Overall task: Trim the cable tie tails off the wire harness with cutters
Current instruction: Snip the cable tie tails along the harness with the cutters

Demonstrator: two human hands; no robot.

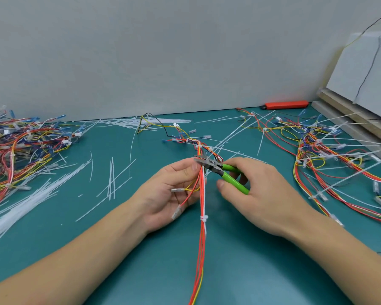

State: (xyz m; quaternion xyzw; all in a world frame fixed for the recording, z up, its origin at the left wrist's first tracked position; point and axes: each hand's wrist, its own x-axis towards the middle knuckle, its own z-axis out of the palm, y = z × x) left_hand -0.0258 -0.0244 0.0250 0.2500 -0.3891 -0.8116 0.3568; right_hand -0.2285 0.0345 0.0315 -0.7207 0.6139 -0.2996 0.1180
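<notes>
Two hands work above a teal desk [229,271]: the left hand [174,190] pinches the limp, light harness [202,205] just below the cutters [220,170], gripped by the right hand [257,194]. Hold it beside each tie.

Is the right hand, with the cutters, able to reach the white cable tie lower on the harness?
Probably yes: the cable tie lies uncovered just below the right hand, nothing between.

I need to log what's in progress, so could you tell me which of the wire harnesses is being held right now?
The middle harness: the left hand grips it while the right hand holds green cutters against it. The left pile and right pile lie untouched.
</notes>
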